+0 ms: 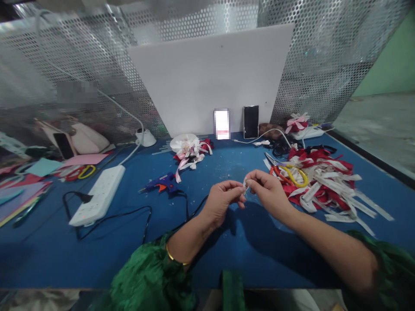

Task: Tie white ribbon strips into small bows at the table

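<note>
Above the middle of the blue table, my left hand (224, 196) and my right hand (267, 192) meet at the fingertips. Between them they pinch a small white ribbon piece (245, 183), mostly covered by the fingers. Left of my hands lies a blue glue gun (164, 183) with an orange trigger. Close to my right hand, yellow-and-orange-handled scissors (296, 175) rest on a heap of red and white ribbon strips (324, 179). Beyond the left hand sits a cluster of white and pink ribbon flowers (189, 149).
A white power strip (100, 194) stands on the left with black cables trailing from it. Two phones, one lit (221, 124) and one dark (251, 122), lean on a white board (214, 77). Coloured paper sheets (24, 196) and more scissors (79, 172) lie far left.
</note>
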`<state>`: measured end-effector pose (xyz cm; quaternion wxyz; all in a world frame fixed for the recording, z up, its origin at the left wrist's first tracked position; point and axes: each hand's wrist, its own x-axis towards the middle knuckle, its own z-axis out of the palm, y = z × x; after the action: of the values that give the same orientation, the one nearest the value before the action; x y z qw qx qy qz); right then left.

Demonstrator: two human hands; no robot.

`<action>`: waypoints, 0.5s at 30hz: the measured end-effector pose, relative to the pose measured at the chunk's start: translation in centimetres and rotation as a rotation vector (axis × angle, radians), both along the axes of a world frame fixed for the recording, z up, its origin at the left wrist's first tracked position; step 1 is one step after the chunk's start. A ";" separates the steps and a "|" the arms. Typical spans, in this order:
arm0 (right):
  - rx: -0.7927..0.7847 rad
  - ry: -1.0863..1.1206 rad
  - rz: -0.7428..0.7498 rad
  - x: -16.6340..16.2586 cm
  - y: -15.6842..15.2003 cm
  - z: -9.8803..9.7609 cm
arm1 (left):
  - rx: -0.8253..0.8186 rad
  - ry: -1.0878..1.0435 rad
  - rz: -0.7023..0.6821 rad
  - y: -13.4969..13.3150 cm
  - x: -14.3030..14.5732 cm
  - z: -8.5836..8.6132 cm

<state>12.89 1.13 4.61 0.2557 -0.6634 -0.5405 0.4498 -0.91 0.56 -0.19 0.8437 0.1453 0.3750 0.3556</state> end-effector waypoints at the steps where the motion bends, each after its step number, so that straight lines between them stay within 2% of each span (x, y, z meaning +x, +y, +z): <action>1: -0.024 0.038 -0.026 -0.1 0.1 0.0 | -0.002 0.009 0.024 0.0 0.0 0.0; 5: -0.147 0.265 -0.169 -0.1 0.4 0.1 | -0.060 -0.040 0.098 0.1 0.1 -0.2; 10: -0.269 0.410 -0.242 0.2 0.3 -0.1 | -0.092 -0.096 0.151 0.2 0.0 -0.4; 13: -0.370 0.443 -0.225 0.4 0.3 -0.1 | -0.093 -0.124 0.170 0.2 -0.1 -0.4; 15: -0.396 0.392 -0.143 0.5 0.4 0.0 | -0.104 -0.118 0.167 0.3 -0.1 -0.4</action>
<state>13.36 1.52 4.66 0.2520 -0.6372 -0.3344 0.6470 -1.02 0.83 -0.61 0.8382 0.0485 0.3532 0.4127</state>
